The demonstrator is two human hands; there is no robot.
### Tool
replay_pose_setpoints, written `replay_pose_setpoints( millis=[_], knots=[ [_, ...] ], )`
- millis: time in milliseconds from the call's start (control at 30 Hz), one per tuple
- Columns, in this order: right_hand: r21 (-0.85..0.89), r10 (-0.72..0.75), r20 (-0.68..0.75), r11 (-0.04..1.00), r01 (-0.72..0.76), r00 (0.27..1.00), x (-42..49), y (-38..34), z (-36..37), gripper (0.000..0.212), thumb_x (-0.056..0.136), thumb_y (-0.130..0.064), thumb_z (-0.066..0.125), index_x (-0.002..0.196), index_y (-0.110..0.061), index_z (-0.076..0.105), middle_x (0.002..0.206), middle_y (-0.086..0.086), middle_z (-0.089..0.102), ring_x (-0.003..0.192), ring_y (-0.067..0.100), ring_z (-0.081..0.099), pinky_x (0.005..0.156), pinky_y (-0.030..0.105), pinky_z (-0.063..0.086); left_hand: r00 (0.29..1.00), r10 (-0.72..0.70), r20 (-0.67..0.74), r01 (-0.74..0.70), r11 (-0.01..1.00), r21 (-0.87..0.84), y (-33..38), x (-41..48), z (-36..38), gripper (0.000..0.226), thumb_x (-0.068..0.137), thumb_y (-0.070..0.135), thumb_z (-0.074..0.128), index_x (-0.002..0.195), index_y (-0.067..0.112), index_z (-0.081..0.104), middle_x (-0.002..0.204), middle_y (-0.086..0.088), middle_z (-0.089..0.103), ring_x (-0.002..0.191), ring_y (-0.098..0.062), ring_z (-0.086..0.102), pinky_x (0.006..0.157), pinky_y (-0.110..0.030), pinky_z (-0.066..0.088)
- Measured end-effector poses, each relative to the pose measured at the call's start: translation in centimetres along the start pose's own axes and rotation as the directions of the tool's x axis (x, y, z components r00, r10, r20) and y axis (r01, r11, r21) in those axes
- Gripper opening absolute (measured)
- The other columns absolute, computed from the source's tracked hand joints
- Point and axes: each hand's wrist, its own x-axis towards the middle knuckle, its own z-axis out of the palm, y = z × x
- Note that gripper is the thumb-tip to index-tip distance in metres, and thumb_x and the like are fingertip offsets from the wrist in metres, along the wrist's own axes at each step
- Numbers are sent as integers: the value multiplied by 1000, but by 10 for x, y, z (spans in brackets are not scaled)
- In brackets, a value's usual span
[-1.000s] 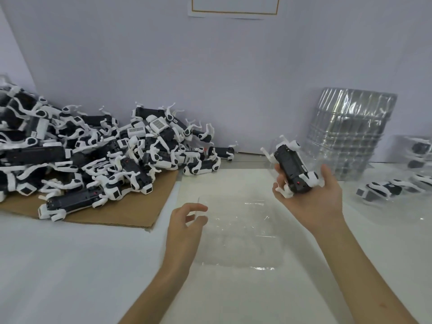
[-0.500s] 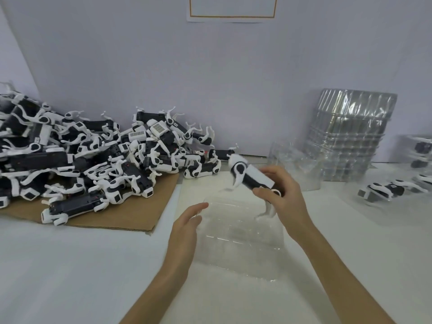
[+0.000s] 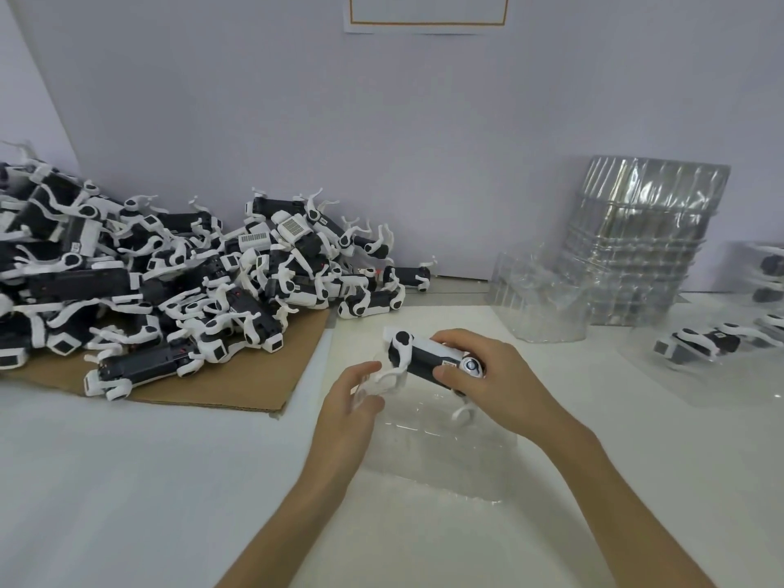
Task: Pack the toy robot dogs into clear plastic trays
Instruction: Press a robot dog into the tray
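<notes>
Since half a second ago, right hand point(image 3: 500, 375) has carried the toy robot dog point(image 3: 424, 358) lower and nearer, so it now sits just above the clear tray point(image 3: 466, 468); left hand point(image 3: 348, 405) has left the tray's edge and come up to the dog. Right hand: fingers and thumb curled round the rear half of the body, dog lying roughly level, head end toward the left. Left hand: thumb and fingers closed on one white front leg; exact contact is partly hidden. Judgement: the leg is being folded or lined up so the dog fits the moulded pocket, which would explain a two-handed hold above the tray rather than a straight drop. The tray lies flat on the white surface point(image 3: 127, 481) directly in front of the person, within reach of both hands. Counts: one dog in hand; one tray under it, no dog in it yet. Unpacked dogs form one tangled pile point(image 3: 169, 286) on a cardboard sheet point(image 3: 263, 379) at left, too many and too overlapped to count. One tall stack of empty trays point(image 3: 645, 248) stands at the back right, layers not countable, with loose trays point(image 3: 539, 303) leaning beside it. One packed dog point(image 3: 700, 341) is plainly visible at right; others at the frame edge are cut off.
</notes>
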Motion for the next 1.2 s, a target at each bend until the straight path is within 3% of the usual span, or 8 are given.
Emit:
replay_pose_setpoints(
  millis=[233, 367, 567, 767, 867, 933, 1067, 1200],
  knots=[
    [42, 31, 26, 999, -32, 999, 0, 1, -9, 29, 91, -16, 70, 100, -43, 68, 96, -13, 69, 77, 14, 68, 72, 22, 54, 999, -44, 0, 44, 999, 1, 1, 2, -1, 50, 91, 2, 48, 112, 46, 62, 135, 14, 52, 118, -1, 48, 80, -9, 33],
    [-58, 58, 128, 997, -51, 990, -2, 3, -10, 28, 91, -16, 68, 108, -37, 71, 104, -18, 70, 96, 7, 63, 87, 25, 48, 999, -42, 9, 42, 999, -13, 1, 2, 0, 48, 92, 3, 49, 108, 47, 62, 129, 17, 55, 107, 17, 49, 78, -10, 35],
    [-239, 0, 75, 971, 18, 997, -1, 6, 0, 25, 89, -20, 73, 110, -31, 71, 111, -20, 59, 108, 1, 49, 87, 12, 35, 999, -32, -15, 31, 999, -23, -2, 4, -3, 38, 95, 10, 55, 114, 43, 60, 132, 16, 53, 113, 9, 49, 79, -13, 38],
    [-302, 5, 115, 953, 30, 993, -1, 7, 1, 34, 96, -21, 64, 128, -29, 66, 111, -14, 56, 110, 10, 52, 97, 30, 41, 999, -35, -22, 35, 999, -23, 1, 2, -4, 41, 89, 4, 53, 111, 37, 63, 129, 15, 53, 99, 17, 49, 76, -12, 36],
    [-358, 40, 180, 933, 27, 983, 0, 8, -2, 35, 98, -20, 60, 131, -32, 65, 109, -14, 54, 108, 12, 51, 97, 30, 40, 1000, -17, -21, 17, 1000, -17, 3, 1, -5, 38, 89, 3, 53, 108, 33, 66, 124, 15, 55, 81, 16, 58, 67, -8, 40],
    [-377, 52, 182, 926, 20, 982, 0, 9, -2, 35, 99, -19, 60, 131, -32, 64, 110, -13, 53, 107, 11, 50, 95, 28, 39, 1000, -10, -15, 10, 1000, -13, 3, 1, -5, 38, 89, 2, 53, 106, 32, 67, 122, 11, 58, 87, 11, 61, 65, -5, 40],
    [-400, 72, 178, 917, 5, 981, -1, 8, -3, 34, 99, -19, 60, 130, -32, 64, 110, -12, 52, 106, 13, 50, 93, 27, 40, 1000, 0, -11, 0, 1000, 19, 1, 0, -3, 39, 91, 5, 52, 110, 36, 67, 130, 8, 55, 116, -19, 58, 77, -17, 40],
    [-428, 103, 190, 904, -12, 976, -1, 7, -4, 36, 100, -19, 58, 133, -32, 62, 110, -13, 49, 107, 12, 49, 95, 29, 40, 1000, 12, -7, -12, 1000, 14, 2, -1, -3, 35, 92, 8, 54, 106, 37, 69, 124, 13, 58, 94, -7, 62, 70, -14, 41]
  ],
)
